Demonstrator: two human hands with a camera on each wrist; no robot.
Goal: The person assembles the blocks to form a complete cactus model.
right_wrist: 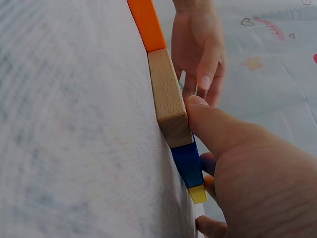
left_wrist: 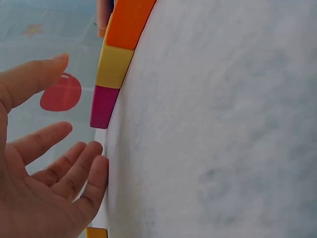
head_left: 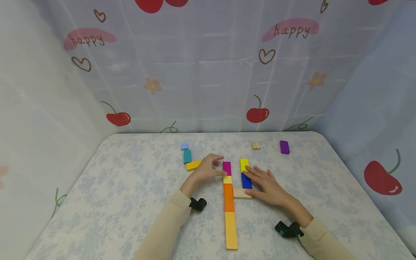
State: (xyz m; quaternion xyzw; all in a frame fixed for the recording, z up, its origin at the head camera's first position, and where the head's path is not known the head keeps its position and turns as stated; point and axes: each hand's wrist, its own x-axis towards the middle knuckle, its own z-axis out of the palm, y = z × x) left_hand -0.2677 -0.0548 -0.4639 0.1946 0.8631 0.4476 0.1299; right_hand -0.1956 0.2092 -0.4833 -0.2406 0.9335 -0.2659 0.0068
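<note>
Low in the middle of the head frame, on the pale bench (head_left: 113, 202), blocks run upward in a column: long yellow-orange block (head_left: 231, 231), orange block (head_left: 229, 197), pale yellow block (head_left: 228, 180) and, topmost, magenta block (head_left: 226, 167); off the orange one's right side lies a plain wooden block (head_left: 239, 194), with a blue block (head_left: 247, 182) above its right end and a yellow block (head_left: 243, 164) above that; all look like wood, so I judge them light, stiff, hardly fragile and perhaps slightly slippery on their smooth painted faces; longer pieces are best taken by their two long sides, small ones by opposite side faces; the left grip (head_left: 208, 169) is left of the magenta block, fingers apart and loosely bent, pinching nothing, with that block just beyond the thumb tip; the right grip (head_left: 268, 186) is spread, its thumb on the plain wooden block's right end, its forefinger by the join of yellow and blue, both left of the palm; whether that forefinger presses, I cannot tell.
</note>
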